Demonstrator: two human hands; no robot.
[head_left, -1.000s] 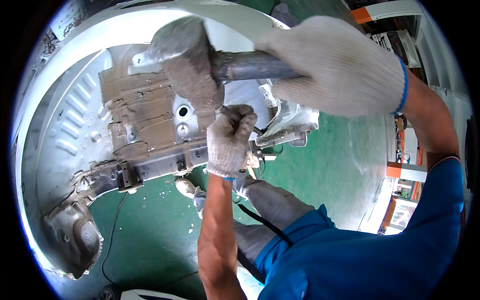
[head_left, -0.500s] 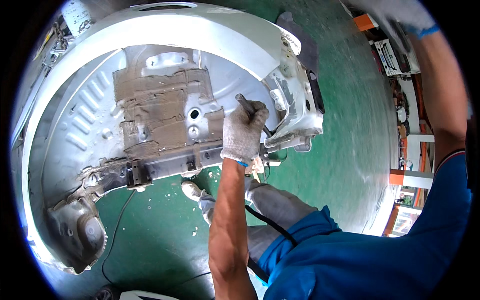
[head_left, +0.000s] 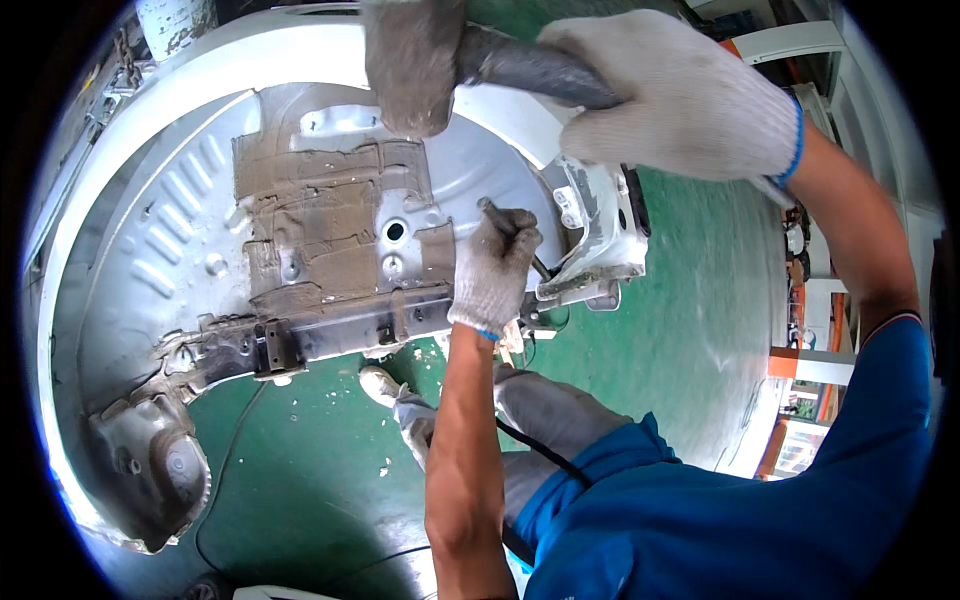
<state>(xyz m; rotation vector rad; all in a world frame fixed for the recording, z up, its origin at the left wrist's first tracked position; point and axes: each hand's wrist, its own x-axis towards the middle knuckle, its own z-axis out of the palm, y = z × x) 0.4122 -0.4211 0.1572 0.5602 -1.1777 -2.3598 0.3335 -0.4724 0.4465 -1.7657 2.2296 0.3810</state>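
Your gloved right hand [head_left: 685,105], high towards one o'clock, clenches a sledgehammer [head_left: 412,70], while your left hand [head_left: 495,270], extended up from six o'clock, grasps a metal rod [head_left: 487,206].

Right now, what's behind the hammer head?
The white curved panel runs behind the hammer head, showing on both sides. Brown coating shows just below it. Whatever part of the panel the head covers cannot be seen.

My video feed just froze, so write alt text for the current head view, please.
A gloved right hand holds a hammer, its head apart from the metal rod gripped in the gloved left hand. Behind them is a curved white car-body section with brown coating patches, over a green floor.
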